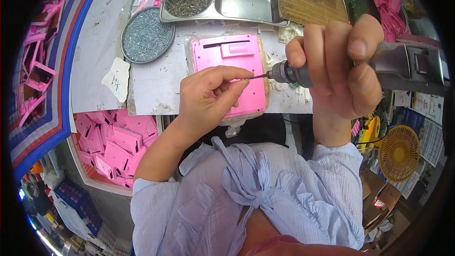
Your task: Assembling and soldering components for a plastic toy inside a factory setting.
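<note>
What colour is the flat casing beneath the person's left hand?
The flat casing is bright pink, shown best in the head view.

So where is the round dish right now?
In the head view, the round dish sits left of the pink panel, between the compartmented metal tray and the torn white piece.

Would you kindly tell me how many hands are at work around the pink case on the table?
2: the left hand, its fingertips close to the bit above the pink case, and the right hand, wrapped around the power screwdriver.
</note>
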The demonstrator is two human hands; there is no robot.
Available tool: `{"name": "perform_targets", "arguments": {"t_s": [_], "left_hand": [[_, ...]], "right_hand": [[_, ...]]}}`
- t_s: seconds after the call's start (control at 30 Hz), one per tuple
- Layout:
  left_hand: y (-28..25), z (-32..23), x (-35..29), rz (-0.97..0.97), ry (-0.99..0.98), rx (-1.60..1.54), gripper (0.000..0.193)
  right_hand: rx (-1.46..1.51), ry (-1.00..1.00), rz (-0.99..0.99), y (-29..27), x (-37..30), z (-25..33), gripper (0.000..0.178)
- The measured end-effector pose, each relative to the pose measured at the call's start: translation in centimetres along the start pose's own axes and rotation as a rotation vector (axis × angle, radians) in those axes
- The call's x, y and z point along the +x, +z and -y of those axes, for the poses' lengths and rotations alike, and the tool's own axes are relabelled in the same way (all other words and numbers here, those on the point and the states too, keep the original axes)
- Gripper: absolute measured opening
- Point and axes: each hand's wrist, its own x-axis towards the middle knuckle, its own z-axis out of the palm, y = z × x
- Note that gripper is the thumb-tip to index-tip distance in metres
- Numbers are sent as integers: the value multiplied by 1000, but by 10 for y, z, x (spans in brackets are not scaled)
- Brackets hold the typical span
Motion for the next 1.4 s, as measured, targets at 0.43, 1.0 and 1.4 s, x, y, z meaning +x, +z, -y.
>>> {"name": "perform_targets", "arguments": {"t_s": [0.43,1.0,1.4], "left_hand": [[-1,0,3,-7,269,300,10],[-29,-15,13,301,325,536,11],[-37,-15,16,256,103,327,14]], "right_hand": [[-122,99,-207,34,-1,16,18],[-120,192,-279,45,-4,-5,24],[-74,205,-281,35,-15,8,20]]}}
